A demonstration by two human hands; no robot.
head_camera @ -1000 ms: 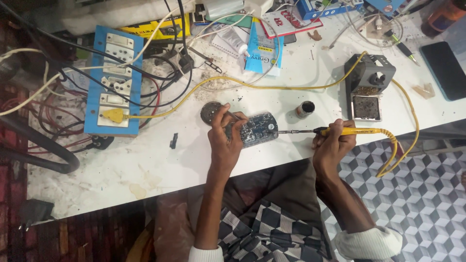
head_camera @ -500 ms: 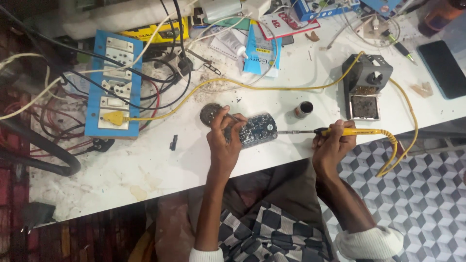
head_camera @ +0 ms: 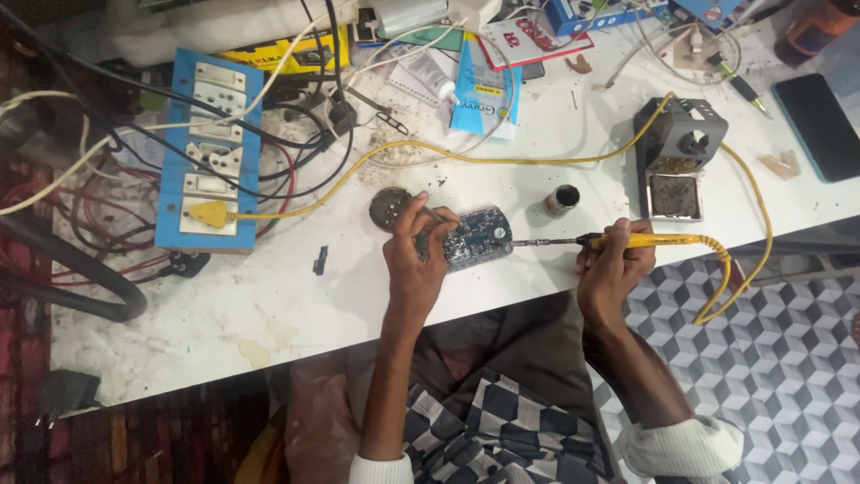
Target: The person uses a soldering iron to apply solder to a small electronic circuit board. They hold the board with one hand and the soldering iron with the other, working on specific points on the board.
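- We see the left hand [head_camera: 414, 260] on the white table [head_camera: 269, 323], with its fingers closed around the left end of a small circuit board [head_camera: 475, 237]; the thumb and fingers pinch it and press it down on the table.
- The circuit board lies near the front edge of the table, at 3 o'clock from the left hand and at 9 o'clock from the right hand.
- The right hand [head_camera: 614, 269] is wrapped around the yellow handle of a soldering iron [head_camera: 627, 240], in a closed grip like for a pen. The metal tip points toward 9 o'clock and comes to the right edge of the board; we cannot tell if it really touches.
- Compared with half a second and one second before, both hands, the board and the iron keep almost the same places. We judge that the work at this one point of the board continues, with the board held steady.
- At 12 o'clock from the right hand stands a dark iron stand [head_camera: 676, 161], and a small round tin [head_camera: 563, 199] is at 10 o'clock.
- A round dark disc [head_camera: 387, 206] lies just beside the left fingers, at 11 o'clock.
- The yellow cable [head_camera: 448, 159] goes to a blue switch board [head_camera: 206, 152], well apart at 10 o'clock.
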